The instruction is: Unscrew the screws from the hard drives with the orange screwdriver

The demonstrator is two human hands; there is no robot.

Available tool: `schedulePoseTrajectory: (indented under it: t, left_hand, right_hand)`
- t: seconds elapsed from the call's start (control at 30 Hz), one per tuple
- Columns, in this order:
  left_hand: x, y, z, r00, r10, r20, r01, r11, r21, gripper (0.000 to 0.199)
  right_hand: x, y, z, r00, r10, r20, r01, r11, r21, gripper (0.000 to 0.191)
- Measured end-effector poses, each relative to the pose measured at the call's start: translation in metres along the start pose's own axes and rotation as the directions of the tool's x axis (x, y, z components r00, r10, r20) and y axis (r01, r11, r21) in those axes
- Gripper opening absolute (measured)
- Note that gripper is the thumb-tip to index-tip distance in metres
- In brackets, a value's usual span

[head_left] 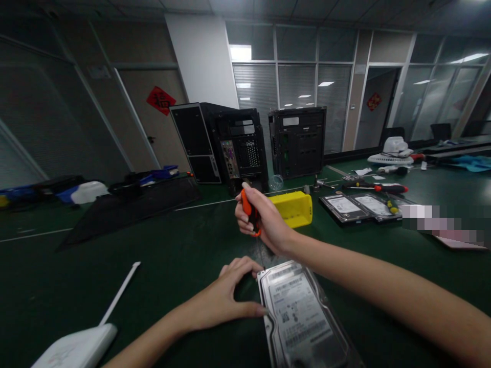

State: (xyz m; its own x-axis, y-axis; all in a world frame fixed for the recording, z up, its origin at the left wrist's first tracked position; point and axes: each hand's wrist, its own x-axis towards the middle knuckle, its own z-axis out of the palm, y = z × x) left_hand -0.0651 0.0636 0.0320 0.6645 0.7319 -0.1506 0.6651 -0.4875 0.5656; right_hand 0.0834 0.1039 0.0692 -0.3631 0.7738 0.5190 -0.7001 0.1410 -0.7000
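A silver hard drive [301,312] with a printed label lies on the green table in front of me. My right hand [261,217] is wrapped round the orange and black handle of a screwdriver [250,209], held upright, its thin shaft pointing down at the drive's far left corner. At the drive's left edge rests my left hand [233,291], thumb on the near side and fingertips by the far corner, with thumb and fingers spread apart. A yellow bin [293,209] lies just beyond my right hand.
Two more hard drives [344,207] [371,205] and several hand tools lie at the right. Computer cases [240,148] [298,143] stand at the back. A white device [76,347] with an antenna is at near left, a black mat [134,207] beyond it.
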Motion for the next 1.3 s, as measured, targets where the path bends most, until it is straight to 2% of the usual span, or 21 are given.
schedulePoseTrajectory:
  t: [0.17,0.23,0.3,0.33,0.37,0.4,0.43,0.5,0.57,0.67,0.73,0.8,0.93,1.0,1.07,1.13,1.2,1.3]
  left_hand:
    - [-0.001,0.002,-0.003,1.000,0.011,0.002,-0.011,1.000,-0.007,0.044]
    - [-0.001,0.001,-0.003,1.000,0.011,-0.008,-0.011,0.999,-0.042,0.036]
    - [0.000,0.000,-0.004,0.999,0.020,-0.035,-0.023,0.995,-0.094,0.031]
    - [0.001,-0.002,-0.004,0.998,0.027,-0.052,-0.033,0.992,-0.118,0.030]
    - [0.002,-0.003,-0.003,0.997,0.036,-0.067,-0.045,0.989,-0.138,0.030]
    - [0.003,-0.004,-0.003,0.996,0.043,-0.083,-0.055,0.987,-0.149,0.030]
    - [0.004,-0.005,-0.002,0.994,0.048,-0.096,-0.062,0.987,-0.150,0.030]
    - [0.005,-0.006,-0.001,0.992,0.051,-0.119,-0.066,0.990,-0.128,0.031]
    - [0.003,-0.005,0.001,0.988,0.054,-0.145,-0.066,0.995,-0.078,0.031]
    - [0.000,-0.002,0.000,0.974,0.066,-0.215,-0.046,0.994,0.097,0.029]
    - [0.003,0.001,-0.005,0.957,0.112,-0.268,-0.026,0.952,0.304,0.026]
    - [0.013,0.005,-0.014,0.936,0.218,-0.276,-0.039,0.845,0.533,0.023]
    - [0.059,0.025,-0.031,0.880,0.454,-0.136,-0.123,0.495,0.860,0.022]
    - [0.086,0.036,-0.035,0.858,0.513,-0.004,-0.183,0.314,0.932,0.025]
    - [0.108,0.042,-0.034,0.842,0.536,0.063,-0.206,0.211,0.955,0.025]
    - [0.122,0.041,-0.032,0.840,0.540,0.059,-0.197,0.201,0.960,0.028]
    - [0.131,0.033,-0.030,0.843,0.537,0.023,-0.180,0.242,0.953,0.034]
    - [0.136,0.018,-0.027,0.836,0.546,-0.042,-0.149,0.300,0.942,0.042]
  right_hand:
    - [0.005,-0.028,-0.007,0.994,-0.074,-0.075,0.067,0.994,-0.082,0.033]
    - [0.001,-0.041,-0.012,0.994,-0.067,-0.081,0.047,0.973,-0.224,0.035]
    - [-0.010,-0.052,-0.021,0.998,0.024,-0.061,-0.050,0.877,-0.477,0.037]
    - [-0.018,-0.056,-0.026,0.993,0.101,-0.059,-0.115,0.770,-0.628,0.038]
    - [-0.028,-0.058,-0.032,0.986,0.157,-0.060,-0.144,0.609,-0.780,0.036]
    - [-0.040,-0.058,-0.039,0.978,0.202,-0.058,-0.138,0.406,-0.904,0.034]
    - [-0.053,-0.058,-0.046,0.964,0.255,-0.079,-0.135,0.211,-0.968,0.033]
    - [-0.080,-0.054,-0.061,0.957,0.255,-0.139,-0.125,-0.070,-0.990,0.031]
    - [-0.105,-0.050,-0.075,0.962,0.223,-0.157,-0.103,-0.235,-0.966,0.032]
    - [-0.136,-0.047,-0.092,0.974,0.200,-0.109,-0.032,-0.353,-0.935,0.034]
    - [-0.149,-0.048,-0.098,0.983,0.167,-0.082,-0.011,-0.387,-0.922,0.034]
    - [-0.157,-0.050,-0.101,0.990,0.126,-0.069,-0.016,-0.383,-0.923,0.033]
    - [-0.158,-0.055,-0.099,0.995,0.085,-0.051,-0.020,-0.337,-0.941,0.029]
    - [-0.156,-0.058,-0.096,0.996,0.078,-0.033,-0.007,-0.314,-0.950,0.026]
    - [-0.154,-0.061,-0.093,0.996,0.087,0.013,0.039,-0.306,-0.951,0.024]
    - [-0.154,-0.063,-0.090,0.990,0.118,0.071,0.105,-0.317,-0.943,0.021]
    - [-0.153,-0.064,-0.088,0.982,0.155,0.106,0.153,-0.326,-0.933,0.018]
    - [-0.153,-0.065,-0.087,0.978,0.180,0.104,0.158,-0.315,-0.936,0.017]
